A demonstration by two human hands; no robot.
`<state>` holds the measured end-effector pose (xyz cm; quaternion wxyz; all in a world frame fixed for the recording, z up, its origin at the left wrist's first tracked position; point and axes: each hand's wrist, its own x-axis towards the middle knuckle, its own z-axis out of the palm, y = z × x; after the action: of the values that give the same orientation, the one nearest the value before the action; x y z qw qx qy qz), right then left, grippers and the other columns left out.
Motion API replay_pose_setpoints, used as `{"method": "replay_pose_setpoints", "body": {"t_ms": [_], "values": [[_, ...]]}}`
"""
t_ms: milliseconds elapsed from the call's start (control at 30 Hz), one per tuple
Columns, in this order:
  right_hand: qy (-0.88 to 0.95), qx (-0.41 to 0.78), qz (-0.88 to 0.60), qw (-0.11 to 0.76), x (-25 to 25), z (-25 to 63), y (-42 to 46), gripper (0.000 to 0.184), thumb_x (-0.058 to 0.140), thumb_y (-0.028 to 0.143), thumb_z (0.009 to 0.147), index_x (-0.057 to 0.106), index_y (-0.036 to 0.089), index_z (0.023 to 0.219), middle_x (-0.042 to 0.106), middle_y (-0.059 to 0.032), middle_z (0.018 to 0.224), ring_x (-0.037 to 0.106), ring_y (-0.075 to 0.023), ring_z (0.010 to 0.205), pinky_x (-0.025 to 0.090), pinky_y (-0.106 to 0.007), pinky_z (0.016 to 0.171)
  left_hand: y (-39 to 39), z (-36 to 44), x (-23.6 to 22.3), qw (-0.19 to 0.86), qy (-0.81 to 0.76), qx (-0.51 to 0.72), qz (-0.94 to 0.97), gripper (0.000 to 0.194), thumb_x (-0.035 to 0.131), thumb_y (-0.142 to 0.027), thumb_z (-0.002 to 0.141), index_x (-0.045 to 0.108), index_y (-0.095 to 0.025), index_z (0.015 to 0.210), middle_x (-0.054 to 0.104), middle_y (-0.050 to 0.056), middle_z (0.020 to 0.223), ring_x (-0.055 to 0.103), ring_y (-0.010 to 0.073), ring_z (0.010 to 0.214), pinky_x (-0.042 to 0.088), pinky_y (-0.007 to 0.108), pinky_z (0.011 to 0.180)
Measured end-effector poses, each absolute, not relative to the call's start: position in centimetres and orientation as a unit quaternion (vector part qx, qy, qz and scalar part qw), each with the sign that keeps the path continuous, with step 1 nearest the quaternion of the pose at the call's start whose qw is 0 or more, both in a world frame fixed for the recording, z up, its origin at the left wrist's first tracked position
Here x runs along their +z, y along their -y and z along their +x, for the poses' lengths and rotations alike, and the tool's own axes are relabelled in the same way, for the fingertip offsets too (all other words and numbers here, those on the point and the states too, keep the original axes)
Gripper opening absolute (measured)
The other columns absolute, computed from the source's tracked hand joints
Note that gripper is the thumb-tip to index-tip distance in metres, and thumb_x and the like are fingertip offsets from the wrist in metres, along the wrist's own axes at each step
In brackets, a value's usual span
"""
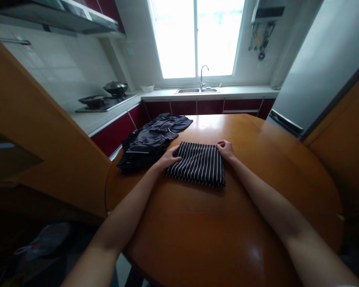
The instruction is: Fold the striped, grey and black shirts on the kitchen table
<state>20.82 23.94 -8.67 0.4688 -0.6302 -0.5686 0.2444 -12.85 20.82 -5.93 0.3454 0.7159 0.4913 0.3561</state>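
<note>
A black cloth with white stripes (197, 163), folded into a flat, layered rectangle, lies on the wooden table in front of me. It may be a garment, but its kind does not show. My left hand (168, 157) grips its left edge, thumb on top and the other fingers partly hidden behind the edge. At the far right corner, my right hand (225, 150) pinches the cloth between thumb and fingers. Close beyond my left hand sits a heap of dark clothes (152, 137) with thin white trim.
The rounded wooden table (275, 171) fills the middle. Behind it run a counter with a sink (191, 91) and, at left, a stove with a lidded pan (115, 87) and a dark pan (92, 100). A fridge (314, 67) stands at right.
</note>
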Motion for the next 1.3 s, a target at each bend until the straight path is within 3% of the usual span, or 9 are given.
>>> {"method": "replay_pose_setpoints", "body": {"t_ms": [200, 333, 500, 600, 733, 867, 1033, 1167, 1300], "values": [[0.584, 0.188, -0.626, 0.482, -7.5, 20.1, -22.5, 0.03, 0.052, 0.031, 0.091, 0.07, 0.019, 0.112, 0.068, -0.0126, 0.124, 0.062, -0.0241, 0.118, 0.044, -0.041, 0.106, -21.2, -12.0, -4.8, 0.184, -0.558, 0.308, 0.748, 0.064, 0.08, -0.027, 0.07, 0.065, -0.013, 0.131, 0.031, 0.016, 0.163, 0.024, 0.0411, 0.151, 0.015, 0.044, 0.126], [0.681, 0.125, -0.597, 0.404, -6.6, 18.0, -20.8, 0.032, 0.053, 0.031, 0.092, 0.071, 0.019, 0.117, 0.062, -0.0121, 0.137, 0.052, -0.0269, 0.131, 0.036, -0.047, 0.114, -22.2, -6.6, -4.7, 0.229, -0.43, 0.312, 0.816, 0.047, 0.074, -0.033, 0.079, 0.07, -0.02, 0.124, 0.048, 0.015, 0.154, 0.039, 0.0345, 0.146, 0.02, 0.042, 0.124], [0.752, 0.093, -0.591, 0.278, -7.8, 15.7, -18.7, 0.038, 0.054, 0.034, 0.095, 0.066, 0.02, 0.128, 0.051, -0.0144, 0.151, 0.033, -0.0323, 0.147, 0.02, -0.061, 0.119, -23.1, -4.4, -6.6, 0.236, -0.511, 0.232, 0.794, 0.051, 0.07, -0.042, 0.086, 0.065, -0.021, 0.132, 0.046, 0.017, 0.155, 0.029, 0.0374, 0.15, 0.003, 0.059, 0.122], [0.745, 0.098, -0.596, 0.285, -8.7, 15.5, -18.6, 0.043, 0.053, 0.038, 0.096, 0.062, 0.021, 0.135, 0.045, -0.0136, 0.156, 0.029, -0.033, 0.15, 0.017, -0.064, 0.12, -23.3, -6.7, -7.6, 0.21, -0.56, 0.224, 0.77, 0.056, 0.06, -0.045, 0.093, 0.056, -0.018, 0.142, 0.036, 0.018, 0.16, 0.022, 0.0365, 0.153, 0.004, 0.062, 0.121], [0.695, 0.131, -0.583, 0.4, -8.9, 16.6, -19.3, 0.045, 0.046, 0.038, 0.097, 0.063, 0.018, 0.134, 0.048, -0.0138, 0.154, 0.034, -0.029, 0.148, 0.023, -0.055, 0.122, -23.0, -9.5, -7.4, 0.177, -0.595, 0.226, 0.751, 0.053, 0.046, -0.034, 0.1, 0.048, -0.012, 0.148, 0.037, 0.018, 0.16, 0.031, 0.0291, 0.151, 0.018, 0.049, 0.124], [0.655, 0.155, -0.546, 0.5, -8.9, 18.3, -18.4, 0.051, 0.039, 0.038, 0.098, 0.063, 0.011, 0.134, 0.054, -0.0168, 0.148, 0.042, -0.0263, 0.144, 0.029, -0.046, 0.122, -21.2, -11.4, -6.3, 0.131, -0.616, 0.253, 0.734, 0.039, 0.047, -0.023, 0.098, 0.064, -0.01, 0.131, 0.062, 0.017, 0.139, 0.057, 0.025, 0.131, 0.037, 0.034, 0.115], [0.674, 0.192, -0.523, 0.486, -9.9, 19.0, -14.5, 0.055, 0.038, 0.046, 0.099, 0.065, 0.011, 0.133, 0.053, -0.018, 0.149, 0.044, -0.028, 0.142, 0.031, -0.047, 0.121, -18.5, -13.0, -5.6, 0.12, -0.637, 0.256, 0.717, 0.018, 0.063, -0.027, 0.091, 0.078, -0.016, 0.092, 0.078, 0.009, 0.096, 0.072, 0.0222, 0.09, 0.053, 0.028, 0.086], [0.686, 0.199, -0.52, 0.468, -10.1, 18.3, -12.6, 0.057, 0.038, 0.053, 0.1, 0.066, 0.014, 0.131, 0.05, -0.0165, 0.151, 0.039, -0.0281, 0.145, 0.029, -0.049, 0.122, -18.3, -12.4, -5.6, 0.113, -0.654, 0.261, 0.701, 0.015, 0.068, -0.028, 0.089, 0.076, -0.017, 0.083, 0.078, 0.008, 0.09, 0.072, 0.0207, 0.085, 0.051, 0.026, 0.079], [0.702, 0.186, -0.512, 0.458, -9.6, 17.8, -12.2, 0.056, 0.04, 0.054, 0.1, 0.067, 0.016, 0.131, 0.05, -0.0152, 0.152, 0.037, -0.0275, 0.147, 0.028, -0.049, 0.122, -19.0, -11.6, -5.7, 0.092, -0.69, 0.272, 0.664, 0.018, 0.059, -0.023, 0.092, 0.073, -0.014, 0.086, 0.077, 0.01, 0.092, 0.072, 0.0212, 0.087, 0.051, 0.027, 0.078]]}}
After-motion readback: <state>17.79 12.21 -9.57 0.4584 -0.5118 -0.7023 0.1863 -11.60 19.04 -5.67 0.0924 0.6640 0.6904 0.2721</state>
